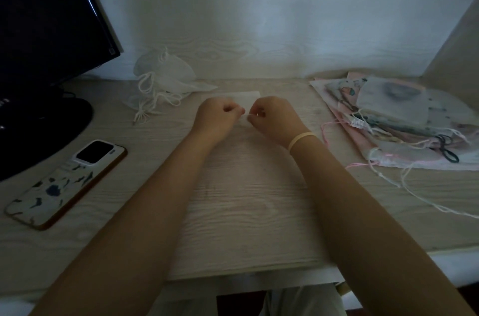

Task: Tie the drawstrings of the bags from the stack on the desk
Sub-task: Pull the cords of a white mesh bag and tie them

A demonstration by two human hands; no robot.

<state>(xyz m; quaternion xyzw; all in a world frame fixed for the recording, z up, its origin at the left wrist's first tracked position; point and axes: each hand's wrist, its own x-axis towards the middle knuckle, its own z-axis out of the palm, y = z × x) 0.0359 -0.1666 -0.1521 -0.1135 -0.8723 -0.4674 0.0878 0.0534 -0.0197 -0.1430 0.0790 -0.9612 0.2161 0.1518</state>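
A flat white bag [246, 98] lies on the desk's middle, far side, mostly hidden behind my hands. My left hand [216, 116] and my right hand [274, 114] sit close together over its near edge, fingers curled, each pinching a thin white drawstring [246, 115] that shows between them. A stack of patterned bags [396, 113] with loose pink and white strings rests at the right. A heap of white sheer bags [166, 77] with white cords lies at the back left.
A dark monitor [49, 17] on its black base stands at the left. A phone [67, 183] in a patterned case lies face down near the left front. The wall runs along the desk's far edge. Loose strings [420, 194] trail from the stack toward the right front.
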